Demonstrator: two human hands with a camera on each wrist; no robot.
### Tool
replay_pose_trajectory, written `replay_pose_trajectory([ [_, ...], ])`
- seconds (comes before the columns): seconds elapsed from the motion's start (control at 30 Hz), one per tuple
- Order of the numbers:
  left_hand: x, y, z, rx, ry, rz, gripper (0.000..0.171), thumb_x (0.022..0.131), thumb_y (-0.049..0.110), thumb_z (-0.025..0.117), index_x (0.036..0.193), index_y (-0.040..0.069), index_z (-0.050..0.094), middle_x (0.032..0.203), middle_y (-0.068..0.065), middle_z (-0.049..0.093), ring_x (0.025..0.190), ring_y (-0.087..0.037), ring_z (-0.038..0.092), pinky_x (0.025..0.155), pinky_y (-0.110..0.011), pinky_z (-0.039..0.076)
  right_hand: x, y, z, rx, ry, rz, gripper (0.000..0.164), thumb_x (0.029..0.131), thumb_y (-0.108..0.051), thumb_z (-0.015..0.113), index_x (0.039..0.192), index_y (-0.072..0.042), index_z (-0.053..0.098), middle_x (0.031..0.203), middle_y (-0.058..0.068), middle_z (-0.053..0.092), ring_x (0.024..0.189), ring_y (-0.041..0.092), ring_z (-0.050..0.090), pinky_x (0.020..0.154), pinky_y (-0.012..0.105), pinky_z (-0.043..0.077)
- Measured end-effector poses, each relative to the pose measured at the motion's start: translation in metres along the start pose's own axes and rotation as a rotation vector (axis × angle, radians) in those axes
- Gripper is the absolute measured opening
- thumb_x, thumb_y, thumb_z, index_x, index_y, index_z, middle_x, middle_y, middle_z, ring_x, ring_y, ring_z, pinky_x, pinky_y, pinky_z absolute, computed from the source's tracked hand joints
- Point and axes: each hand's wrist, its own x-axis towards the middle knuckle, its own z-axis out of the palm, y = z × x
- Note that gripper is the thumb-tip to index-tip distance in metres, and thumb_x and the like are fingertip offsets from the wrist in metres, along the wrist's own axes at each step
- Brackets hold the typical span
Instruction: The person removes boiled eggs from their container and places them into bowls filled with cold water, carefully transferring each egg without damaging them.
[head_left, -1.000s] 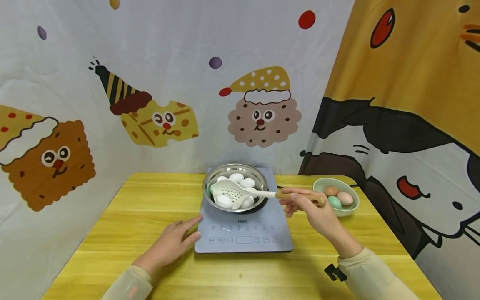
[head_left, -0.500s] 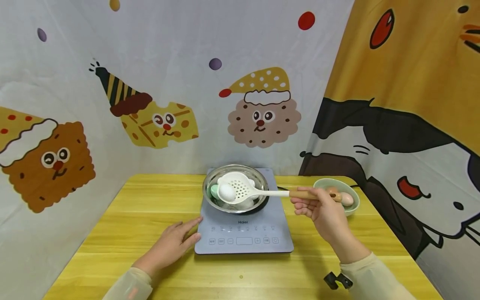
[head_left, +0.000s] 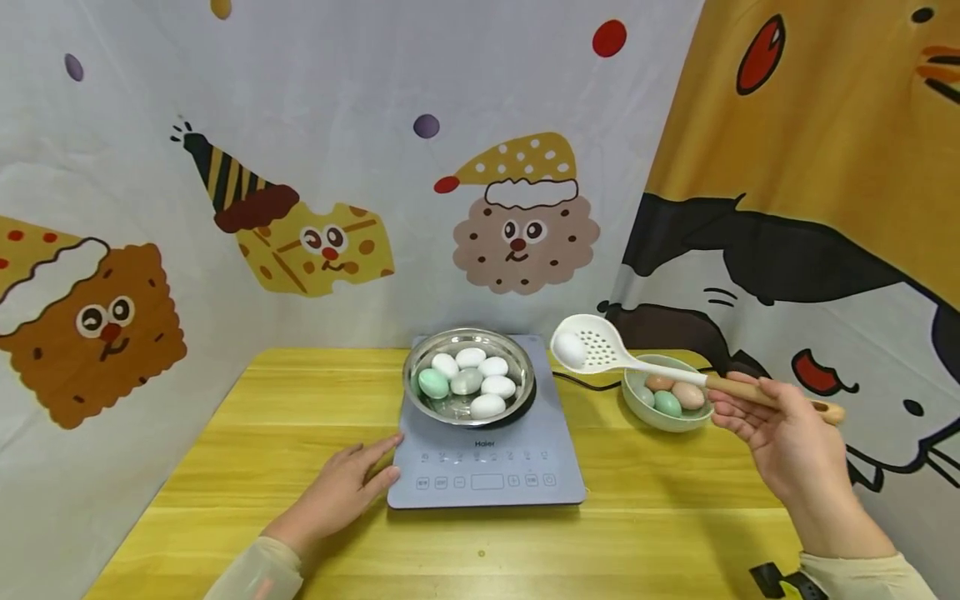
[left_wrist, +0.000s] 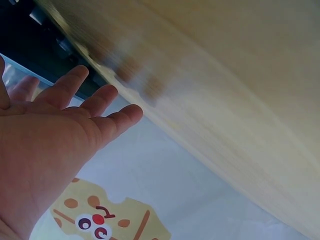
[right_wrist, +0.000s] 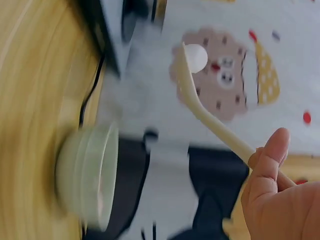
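Note:
My right hand (head_left: 795, 442) grips the wooden handle of a white slotted spoon (head_left: 602, 346), held in the air between the metal bowl and the green bowl. One white egg (head_left: 570, 350) lies in the spoon's head; the right wrist view shows the same egg (right_wrist: 196, 58) above the green bowl's height. My left hand (head_left: 337, 492) lies on the table with straight fingers, fingertips at the left edge of the induction cooker (head_left: 486, 467). On the cooker stands the metal bowl (head_left: 420, 407), holding several white eggs, a green one and a greyish one.
A pale green bowl (head_left: 671, 423) with several brown, pink and green eggs stands right of the cooker. A black cord (head_left: 588, 385) runs behind it. The wooden table (head_left: 300, 400) ends at a cloth backdrop (head_left: 337, 83) with cartoon prints.
My right hand has scooped a white egg out of the metal bowl with the slotted spoon and carried it up and to the right. My left hand has stayed in place.

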Motion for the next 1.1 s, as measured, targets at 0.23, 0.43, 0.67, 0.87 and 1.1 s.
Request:
replay_pose_trajectory([
  [0.23, -0.001, -0.001, -0.001, 0.016, 0.0, -0.011, 0.06, 0.11, 0.059, 0.051, 0.163, 0.032, 0.046, 0.161, -0.005, 0.057, 0.15, -0.061, 0.04, 0.122, -0.078, 0.029, -0.01, -0.013, -0.047, -0.03, 0.312, -0.069, 0.027, 0.111, -0.02, 0.058, 0.109, -0.004, 0.08, 0.096, 0.012, 0.084, 0.079, 0.024, 0.083, 0.064, 0.037, 0.068],
  [0.43, -0.002, 0.0, -0.001, 0.011, 0.002, -0.016, 0.06, 0.109, 0.058, 0.051, 0.163, 0.032, 0.046, 0.16, -0.006, 0.058, 0.15, -0.06, 0.041, 0.121, -0.079, 0.031, -0.014, -0.003, -0.056, -0.185, 0.444, -0.1, 0.024, 0.111, -0.02, 0.059, 0.105, -0.012, 0.081, 0.089, 0.005, 0.084, 0.071, 0.018, 0.082, 0.06, 0.033, 0.066],
  [0.67, -0.002, 0.002, -0.001, 0.006, 0.0, -0.023, 0.06, 0.109, 0.058, 0.051, 0.163, 0.032, 0.046, 0.16, -0.006, 0.058, 0.15, -0.06, 0.041, 0.12, -0.078, 0.032, -0.015, 0.007, -0.041, -0.434, 0.565, -0.113, 0.016, 0.108, -0.026, 0.064, 0.107, -0.021, 0.079, 0.083, -0.006, 0.083, 0.062, 0.012, 0.078, 0.06, 0.024, 0.064],
  [0.87, -0.003, 0.003, -0.002, 0.001, -0.002, -0.027, 0.06, 0.109, 0.059, 0.051, 0.164, 0.033, 0.046, 0.16, -0.006, 0.057, 0.15, -0.06, 0.041, 0.12, -0.079, 0.032, -0.023, 0.007, -0.027, -0.591, 0.547, -0.187, 0.021, 0.107, -0.022, 0.065, 0.12, -0.015, 0.079, 0.087, -0.01, 0.083, 0.063, 0.007, 0.077, 0.066, 0.016, 0.063],
  [1.1, -0.002, 0.001, -0.001, -0.006, -0.001, -0.021, 0.06, 0.11, 0.058, 0.051, 0.164, 0.032, 0.046, 0.162, -0.005, 0.056, 0.15, -0.06, 0.04, 0.121, -0.079, 0.03, -0.032, 0.008, 0.017, -0.618, 0.45, -0.397, 0.03, 0.108, -0.016, 0.063, 0.129, 0.003, 0.074, 0.098, -0.002, 0.084, 0.07, 0.009, 0.079, 0.068, 0.019, 0.064],
])
